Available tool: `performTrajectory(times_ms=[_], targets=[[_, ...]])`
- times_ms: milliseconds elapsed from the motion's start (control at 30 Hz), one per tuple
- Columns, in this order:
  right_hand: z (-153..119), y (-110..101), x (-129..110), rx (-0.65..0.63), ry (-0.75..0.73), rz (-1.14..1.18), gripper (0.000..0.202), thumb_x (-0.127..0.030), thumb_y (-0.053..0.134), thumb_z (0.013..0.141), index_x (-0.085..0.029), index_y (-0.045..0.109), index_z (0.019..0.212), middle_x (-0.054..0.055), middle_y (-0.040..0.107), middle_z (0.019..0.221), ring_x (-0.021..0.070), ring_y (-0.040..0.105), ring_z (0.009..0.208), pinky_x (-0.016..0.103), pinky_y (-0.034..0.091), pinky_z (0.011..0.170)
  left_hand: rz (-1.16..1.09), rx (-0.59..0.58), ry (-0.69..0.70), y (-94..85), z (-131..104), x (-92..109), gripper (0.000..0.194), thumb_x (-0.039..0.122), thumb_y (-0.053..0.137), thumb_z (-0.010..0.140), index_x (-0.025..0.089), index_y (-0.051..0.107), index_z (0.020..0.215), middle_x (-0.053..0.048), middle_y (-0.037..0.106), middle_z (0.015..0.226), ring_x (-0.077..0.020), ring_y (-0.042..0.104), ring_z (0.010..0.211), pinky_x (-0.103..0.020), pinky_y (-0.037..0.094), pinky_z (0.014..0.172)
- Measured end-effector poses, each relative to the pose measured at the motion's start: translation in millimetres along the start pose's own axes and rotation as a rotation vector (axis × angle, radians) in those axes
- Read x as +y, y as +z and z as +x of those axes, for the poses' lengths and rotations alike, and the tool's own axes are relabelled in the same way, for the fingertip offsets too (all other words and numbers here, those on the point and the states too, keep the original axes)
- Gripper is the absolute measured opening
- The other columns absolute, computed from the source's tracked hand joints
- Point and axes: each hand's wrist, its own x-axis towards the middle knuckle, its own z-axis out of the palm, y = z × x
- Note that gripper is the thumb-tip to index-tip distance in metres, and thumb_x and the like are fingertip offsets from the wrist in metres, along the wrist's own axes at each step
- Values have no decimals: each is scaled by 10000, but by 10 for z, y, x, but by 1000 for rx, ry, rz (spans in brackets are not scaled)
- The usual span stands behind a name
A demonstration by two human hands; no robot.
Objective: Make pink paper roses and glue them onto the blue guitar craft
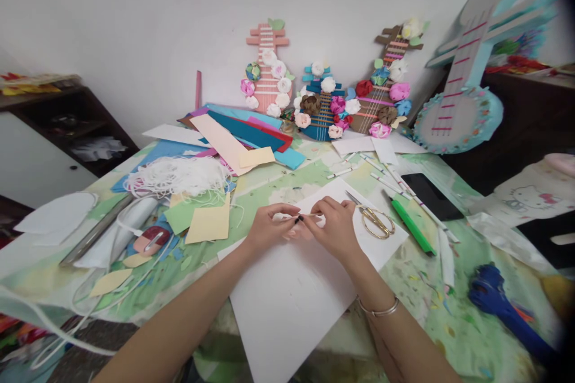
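Over the white sheet, my left hand and my right hand meet, fingers pinched. Between them is a small piece of pale pink paper, partly covered by the fingers. A tiny dark spot shows at my left thumb tip; I cannot tell what it is. Gold-handled scissors lie just right of my right hand, blades pointing at it. Beyond them rests a green utility knife. To the left of my left hand are cream paper pieces and a green paper piece.
Several flower-decorated paper instruments lean against the wall. Coloured sheets and a tangle of white cord lie at the left. On the right are a phone, striped sticks and a blue glue gun.
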Motion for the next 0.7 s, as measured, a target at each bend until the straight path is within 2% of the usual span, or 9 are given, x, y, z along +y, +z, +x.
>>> performTrajectory(times_ms=[133,200,300,467,600,700], targets=[[0,9,-7,38,-12,-6,206,-334,565,796,-176,516,673,-8,605,723,136,539,727,347,202,764,148,49,153,-17,7,11,129,259,681,696,169,723,779,-73,652,788,-170,628,786,-282,527,718],[0,13,-11,45,-19,-18,208,-338,568,798,-176,517,678,-11,599,724,134,539,730,344,204,765,177,40,167,-25,12,15,114,252,671,703,175,722,771,-71,651,774,-168,625,775,-283,520,721],[0,13,-19,41,-27,-35,208,-347,570,801,-176,518,694,-14,589,729,133,536,730,339,210,760,143,-10,109,-28,13,22,125,271,659,715,170,712,765,-72,655,798,-170,623,783,-282,524,710],[-5,7,-35,50,-47,-44,200,-345,556,812,-182,511,706,-9,581,724,139,527,730,334,215,754,7,-70,-38,-26,9,24,196,342,665,704,160,690,774,-64,652,808,-167,624,739,-251,537,583],[-8,2,-49,50,-48,-41,166,-313,557,807,-184,505,716,-5,587,734,146,526,744,334,215,753,0,-82,-54,-28,13,33,209,345,669,697,155,686,785,-58,661,795,-166,623,740,-264,538,626],[-10,2,-57,49,-43,-31,163,-311,572,799,-184,505,723,-2,591,747,153,529,757,337,215,760,48,-57,-16,-24,13,49,164,301,652,711,156,686,781,-58,665,796,-164,616,753,-269,525,658]])
